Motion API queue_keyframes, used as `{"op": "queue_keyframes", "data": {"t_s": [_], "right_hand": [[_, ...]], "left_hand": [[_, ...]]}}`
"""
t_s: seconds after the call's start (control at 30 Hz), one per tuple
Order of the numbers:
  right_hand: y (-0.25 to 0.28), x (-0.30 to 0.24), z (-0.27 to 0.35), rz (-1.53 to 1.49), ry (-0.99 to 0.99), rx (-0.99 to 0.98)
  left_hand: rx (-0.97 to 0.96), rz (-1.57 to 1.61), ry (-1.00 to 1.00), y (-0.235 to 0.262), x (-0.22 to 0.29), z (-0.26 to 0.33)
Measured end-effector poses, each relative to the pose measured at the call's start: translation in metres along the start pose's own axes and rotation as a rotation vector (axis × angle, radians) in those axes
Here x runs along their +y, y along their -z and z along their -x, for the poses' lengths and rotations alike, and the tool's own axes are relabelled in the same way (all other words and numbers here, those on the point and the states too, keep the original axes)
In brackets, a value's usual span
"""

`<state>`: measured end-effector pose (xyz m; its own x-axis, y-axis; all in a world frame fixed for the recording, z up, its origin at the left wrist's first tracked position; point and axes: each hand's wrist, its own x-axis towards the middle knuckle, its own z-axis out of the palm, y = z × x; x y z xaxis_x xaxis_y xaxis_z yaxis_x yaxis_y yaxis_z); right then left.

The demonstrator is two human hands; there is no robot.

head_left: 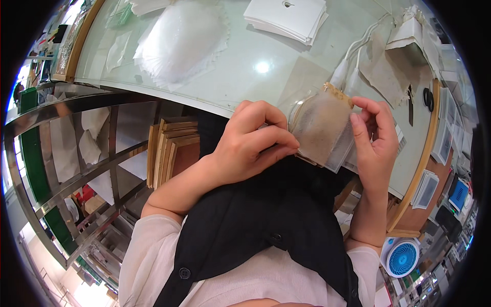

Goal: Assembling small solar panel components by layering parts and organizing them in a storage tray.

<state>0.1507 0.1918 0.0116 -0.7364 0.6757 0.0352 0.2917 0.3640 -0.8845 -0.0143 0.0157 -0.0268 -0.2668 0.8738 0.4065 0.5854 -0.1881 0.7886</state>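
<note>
At the table's near edge lies a flat brownish see-through packet (321,130), with a clear plastic layer showing past its right and lower sides. A patterned tan strip (337,94) runs along its upper edge. My left hand (255,135) is closed, thumb and forefinger pinched together at the packet's left edge. On the opposite side, my right hand (376,133) has its thumb and forefinger curled in a pinch at the upper right corner. Whatever lies beneath the packet is mostly hidden.
Fanned clear plastic bags (179,43) lie at the far left of the table, white cards (287,19) at the far middle. White cables (353,48) end just beyond the packet. Torn paper (394,61) and black scissors (428,100) sit right. A metal rack (97,174) stands left.
</note>
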Motion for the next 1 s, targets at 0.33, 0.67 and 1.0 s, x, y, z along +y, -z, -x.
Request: {"op": "queue_keyframes", "data": {"t_s": [0.33, 0.67, 1.0], "right_hand": [[-0.002, 0.003, -0.002, 0.024, -0.011, 0.009], [-0.001, 0.008, -0.001, 0.079, 0.024, 0.031], [-0.003, 0.014, 0.002, 0.026, 0.049, 0.027]], "left_hand": [[0.029, 0.026, -0.014, -0.003, -0.006, 0.002], [0.021, -0.002, -0.045, 0.001, -0.007, -0.001], [-0.007, 0.145, 0.091, -0.001, -0.001, 0.006]]}}
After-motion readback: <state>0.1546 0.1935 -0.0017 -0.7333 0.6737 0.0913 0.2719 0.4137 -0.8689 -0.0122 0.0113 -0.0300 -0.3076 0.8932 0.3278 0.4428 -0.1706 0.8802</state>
